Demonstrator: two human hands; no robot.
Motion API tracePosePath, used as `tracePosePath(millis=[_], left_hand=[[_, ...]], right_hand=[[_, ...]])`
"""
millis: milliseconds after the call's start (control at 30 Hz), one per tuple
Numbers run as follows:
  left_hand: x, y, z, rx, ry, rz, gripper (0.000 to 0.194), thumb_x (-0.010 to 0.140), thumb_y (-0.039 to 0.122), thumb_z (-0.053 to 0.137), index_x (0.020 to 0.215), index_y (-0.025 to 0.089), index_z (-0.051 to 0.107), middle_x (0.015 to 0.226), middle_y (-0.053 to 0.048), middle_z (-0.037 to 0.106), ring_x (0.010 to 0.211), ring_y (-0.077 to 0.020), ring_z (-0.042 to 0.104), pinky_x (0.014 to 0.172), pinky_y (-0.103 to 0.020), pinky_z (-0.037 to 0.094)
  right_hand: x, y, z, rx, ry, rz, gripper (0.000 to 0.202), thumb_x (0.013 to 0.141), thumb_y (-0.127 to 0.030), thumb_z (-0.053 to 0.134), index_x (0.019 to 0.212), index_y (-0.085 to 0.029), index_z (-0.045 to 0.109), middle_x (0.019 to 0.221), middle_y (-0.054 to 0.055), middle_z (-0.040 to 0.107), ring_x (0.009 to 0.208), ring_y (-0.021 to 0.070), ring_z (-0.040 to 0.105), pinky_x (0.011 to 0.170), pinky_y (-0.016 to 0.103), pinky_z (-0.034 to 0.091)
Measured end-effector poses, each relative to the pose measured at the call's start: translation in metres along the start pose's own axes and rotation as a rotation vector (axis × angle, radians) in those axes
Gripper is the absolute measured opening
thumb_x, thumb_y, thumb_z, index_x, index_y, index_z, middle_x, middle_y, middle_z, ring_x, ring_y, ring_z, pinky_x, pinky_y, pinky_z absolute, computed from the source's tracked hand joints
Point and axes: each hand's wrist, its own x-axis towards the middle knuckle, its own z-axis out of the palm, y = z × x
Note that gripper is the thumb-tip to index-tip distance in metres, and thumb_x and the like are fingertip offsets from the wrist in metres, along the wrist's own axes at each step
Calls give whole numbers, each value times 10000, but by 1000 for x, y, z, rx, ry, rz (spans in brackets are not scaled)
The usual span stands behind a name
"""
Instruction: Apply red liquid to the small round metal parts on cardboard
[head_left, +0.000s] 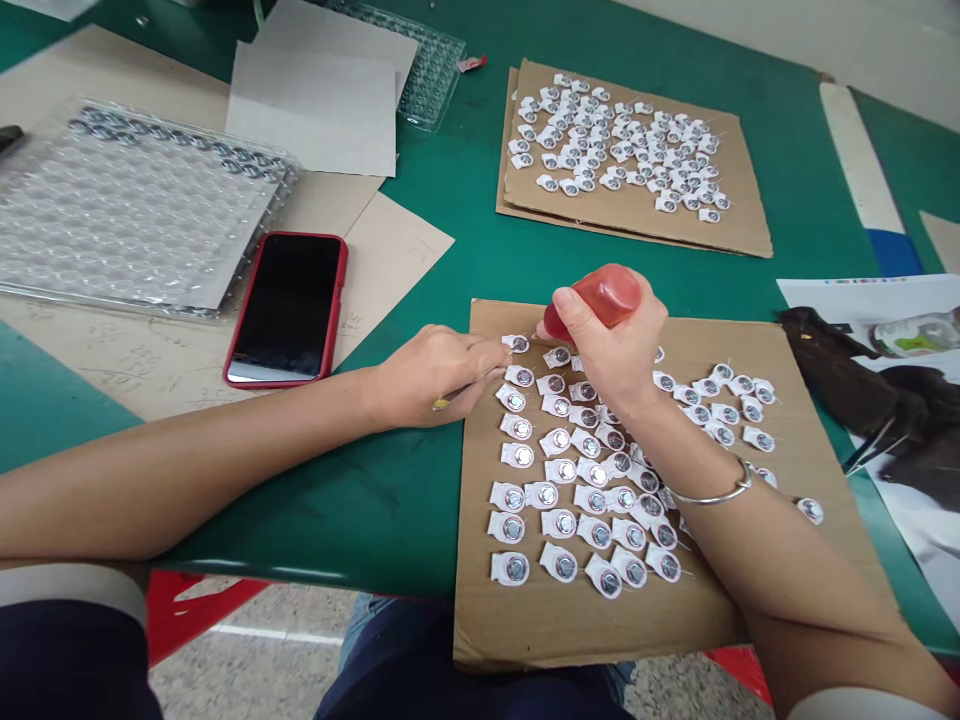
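Observation:
My right hand (619, 340) is wrapped round a red squeeze bottle (604, 295), tilted with its tip down to the left. The tip is close to a small round silver part with a white tab (516, 343), at the top left of a cardboard sheet (540, 630). My left hand (442, 375) is closed on a slender tool with a yellowish end (444, 402); its working end is by that same part. Rows of similar parts (559, 523) lie on the cardboard, some hidden under my right hand and forearm.
Behind is stacked cardboard (637, 225) with many more such parts. To the left are a red-cased phone (286, 310), a clear plastic tray (135, 220) and white sheets (311, 110). Dark cloth (832, 370), tweezers (877, 440) and a clear bottle (915, 335) lie right.

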Motion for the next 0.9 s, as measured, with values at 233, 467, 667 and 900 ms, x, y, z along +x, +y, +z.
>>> tracePosePath(millis=[233,467,667,900], left_hand=[[0,-1,-2,-3,-26,-4,124,854,193,439,870,168,559,765,-23,667,691,-136,652,615,-216,493],[0,-1,-2,-10,-34,-14,109,851,197,459,857,163,563,770,-30,669,695,-144,652,621,-219,493],[0,-2,0,-43,-8,-6,112,855,203,464,871,165,568,777,-29,670,702,-141,654,630,-224,497],[1,-2,0,-92,20,-41,139,870,225,453,882,170,581,774,-26,671,711,-131,655,634,-220,496]], right_hand=[[0,-2,-1,-28,-7,-43,371,703,-541,610,694,-180,528,650,10,557,597,116,501,603,319,439],[-1,-2,-1,-22,-14,-45,367,700,-540,611,690,-183,528,646,11,556,586,118,498,605,328,446],[-1,-5,-1,-23,-11,-45,377,694,-546,613,670,-180,526,625,14,547,575,120,490,594,333,440],[-2,-3,-1,-1,-35,-42,356,703,-532,612,697,-184,540,666,21,568,601,129,514,623,342,452]])
